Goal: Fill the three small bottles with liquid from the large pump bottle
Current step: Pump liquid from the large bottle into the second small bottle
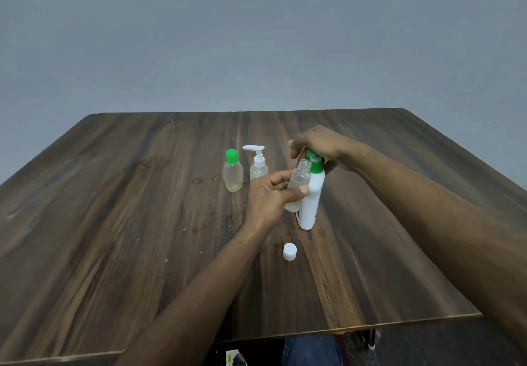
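While the right hand [319, 146] presses the pump bottle [310, 197], the left hand [268, 197] pinches the open vial [298, 186] mid-body; it looks light, thin-walled, likely slippery, so a firm mid-body hold suits.

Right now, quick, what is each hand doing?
Left hand: holding the open small clear bottle, thumb and fingers round it.
Right hand: on top of the large white bottle's green pump, fingers curled over it.
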{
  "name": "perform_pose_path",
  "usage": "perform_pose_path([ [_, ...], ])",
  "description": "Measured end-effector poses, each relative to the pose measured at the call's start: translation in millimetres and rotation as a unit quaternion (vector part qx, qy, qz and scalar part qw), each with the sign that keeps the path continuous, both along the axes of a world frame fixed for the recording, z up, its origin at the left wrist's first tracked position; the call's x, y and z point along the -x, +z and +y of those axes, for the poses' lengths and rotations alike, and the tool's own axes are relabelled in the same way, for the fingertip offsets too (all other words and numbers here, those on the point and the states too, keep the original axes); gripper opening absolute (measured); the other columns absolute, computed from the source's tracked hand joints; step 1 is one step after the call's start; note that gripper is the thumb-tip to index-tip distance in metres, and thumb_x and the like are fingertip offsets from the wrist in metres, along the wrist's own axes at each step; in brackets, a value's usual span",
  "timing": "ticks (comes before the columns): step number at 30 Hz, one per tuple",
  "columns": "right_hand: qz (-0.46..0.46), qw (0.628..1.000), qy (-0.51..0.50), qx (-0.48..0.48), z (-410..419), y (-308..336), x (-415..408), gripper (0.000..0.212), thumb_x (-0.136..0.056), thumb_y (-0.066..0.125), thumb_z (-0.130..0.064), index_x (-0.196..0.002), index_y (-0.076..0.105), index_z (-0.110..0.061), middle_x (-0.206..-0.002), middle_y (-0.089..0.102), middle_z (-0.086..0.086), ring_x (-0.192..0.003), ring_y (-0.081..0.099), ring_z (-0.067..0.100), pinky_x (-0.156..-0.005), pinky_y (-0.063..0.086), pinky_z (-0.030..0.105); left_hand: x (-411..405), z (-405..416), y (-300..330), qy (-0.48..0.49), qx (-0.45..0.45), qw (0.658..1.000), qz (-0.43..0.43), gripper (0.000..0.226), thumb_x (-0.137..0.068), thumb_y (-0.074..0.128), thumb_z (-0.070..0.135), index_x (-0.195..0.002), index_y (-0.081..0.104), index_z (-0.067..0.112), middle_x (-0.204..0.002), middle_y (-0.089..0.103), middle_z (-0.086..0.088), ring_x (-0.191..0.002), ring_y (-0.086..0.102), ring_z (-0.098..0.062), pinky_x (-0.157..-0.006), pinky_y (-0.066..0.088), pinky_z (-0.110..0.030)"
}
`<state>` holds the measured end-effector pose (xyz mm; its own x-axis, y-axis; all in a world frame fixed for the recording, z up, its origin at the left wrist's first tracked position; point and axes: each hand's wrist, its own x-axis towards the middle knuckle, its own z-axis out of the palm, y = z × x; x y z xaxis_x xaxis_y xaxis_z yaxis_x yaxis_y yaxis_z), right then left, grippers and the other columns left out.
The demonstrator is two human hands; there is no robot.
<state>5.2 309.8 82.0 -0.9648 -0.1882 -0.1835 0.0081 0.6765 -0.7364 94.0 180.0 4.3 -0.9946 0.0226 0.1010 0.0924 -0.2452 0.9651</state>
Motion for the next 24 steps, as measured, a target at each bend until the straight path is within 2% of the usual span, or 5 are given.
perform_pose_path([
  [3, -0.019, 1.000, 0.001, 0.000, 2.2, 1.9, 1.2, 0.030, -0.097, 0.057, -0.035, -0.094, 0.071, -0.009, -0.090, 0.069, 0.007, -0.076, 0.066, 0.023, -0.067, 0.055, 0.035, 0.3, -0.3, -0.7, 0.000, 0.000, 1.000, 0.000, 0.033, -0.074, 0.073, -0.003, -0.106, 0.070, 0.004, -0.099, 0.073, -0.013, -0.087, 0.069, -0.017, -0.076, 0.055, -0.027],
  [7, 0.001, 1.000, 0.000, -0.003, -1.5, 0.8, -2.5, 0.018, -0.092, 0.059, -0.017, -0.091, 0.072, -0.005, -0.090, 0.069, 0.011, -0.070, 0.065, 0.025, -0.060, 0.055, 0.033, 0.2, -0.3, -1.3, -0.001, 0.002, 1.000, -0.001, 0.034, -0.073, 0.074, -0.002, -0.106, 0.070, 0.005, -0.098, 0.074, -0.012, -0.088, 0.070, -0.017, -0.076, 0.055, -0.026],
  [11, 0.020, 1.000, -0.007, -0.015, -4.2, -0.5, -3.3, 0.021, -0.092, 0.057, -0.011, -0.097, 0.072, 0.003, -0.089, 0.067, 0.016, -0.070, 0.064, 0.031, -0.061, 0.055, 0.036, 0.0, -0.2, -0.8, -0.001, 0.001, 1.000, 0.000, 0.033, -0.073, 0.074, -0.002, -0.105, 0.071, 0.007, -0.097, 0.074, -0.010, -0.088, 0.070, -0.017, -0.078, 0.055, -0.027],
  [18, -0.010, 1.000, 0.003, 0.007, 2.0, 1.6, -0.5, 0.029, -0.098, 0.057, -0.035, -0.091, 0.070, -0.010, -0.085, 0.068, 0.005, -0.072, 0.065, 0.021, -0.064, 0.053, 0.032, -0.9, -0.1, 0.4, -0.001, 0.003, 1.000, 0.000, 0.030, -0.074, 0.074, -0.002, -0.102, 0.071, 0.009, -0.095, 0.074, -0.009, -0.086, 0.070, -0.015, -0.077, 0.055, -0.027],
  [24, 0.021, 1.000, -0.003, -0.006, -2.0, -1.2, -2.1, 0.014, -0.091, 0.060, -0.014, -0.082, 0.070, -0.009, -0.090, 0.069, 0.012, -0.068, 0.063, 0.026, -0.061, 0.054, 0.033, 1.1, -0.4, -0.8, 0.003, 0.008, 1.000, 0.001, 0.032, -0.074, 0.074, -0.002, -0.104, 0.071, 0.007, -0.096, 0.074, -0.009, -0.086, 0.070, -0.015, -0.074, 0.055, -0.024],
])
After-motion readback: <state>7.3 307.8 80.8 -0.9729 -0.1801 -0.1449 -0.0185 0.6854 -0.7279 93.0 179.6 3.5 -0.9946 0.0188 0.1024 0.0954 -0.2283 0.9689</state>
